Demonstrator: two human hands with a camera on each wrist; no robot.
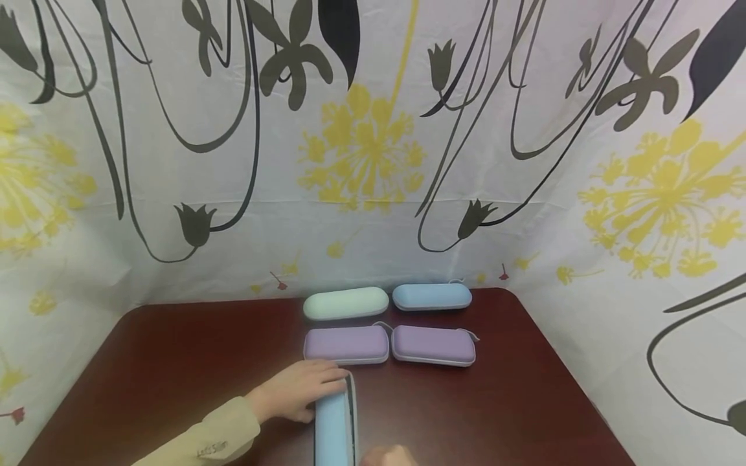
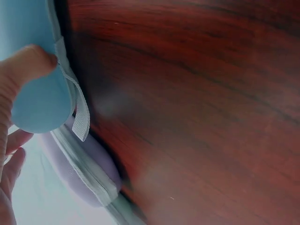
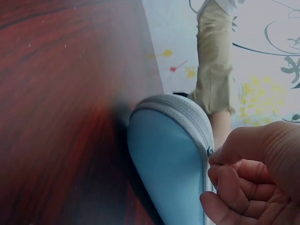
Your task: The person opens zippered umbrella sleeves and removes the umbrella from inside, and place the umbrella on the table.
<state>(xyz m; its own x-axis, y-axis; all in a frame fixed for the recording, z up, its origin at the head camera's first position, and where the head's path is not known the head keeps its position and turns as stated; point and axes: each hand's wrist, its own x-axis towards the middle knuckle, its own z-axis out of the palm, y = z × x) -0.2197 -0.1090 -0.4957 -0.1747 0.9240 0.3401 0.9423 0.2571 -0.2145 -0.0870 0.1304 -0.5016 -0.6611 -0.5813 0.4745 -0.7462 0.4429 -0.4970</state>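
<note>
A light blue zip case (image 1: 331, 424) lies lengthwise at the table's near edge, with a dark gap along its zipped right side in the head view. My left hand (image 1: 298, 389) grips its far end. In the left wrist view, the thumb presses on the blue shell (image 2: 40, 101) beside a grey fabric loop (image 2: 81, 115). Low in the head view, my right hand (image 1: 389, 455) is partly cut off by the frame. Its thumb and forefinger pinch the small zipper pull (image 3: 210, 151) at the grey zip band (image 3: 176, 108), as the right wrist view shows.
Beyond my hands stand two purple cases (image 1: 346, 344) (image 1: 434, 345) side by side. Behind them are a mint green case (image 1: 346, 303) and another blue case (image 1: 432, 296). The dark red wooden table (image 1: 513, 395) meets a patterned cloth (image 1: 373, 252) at its back.
</note>
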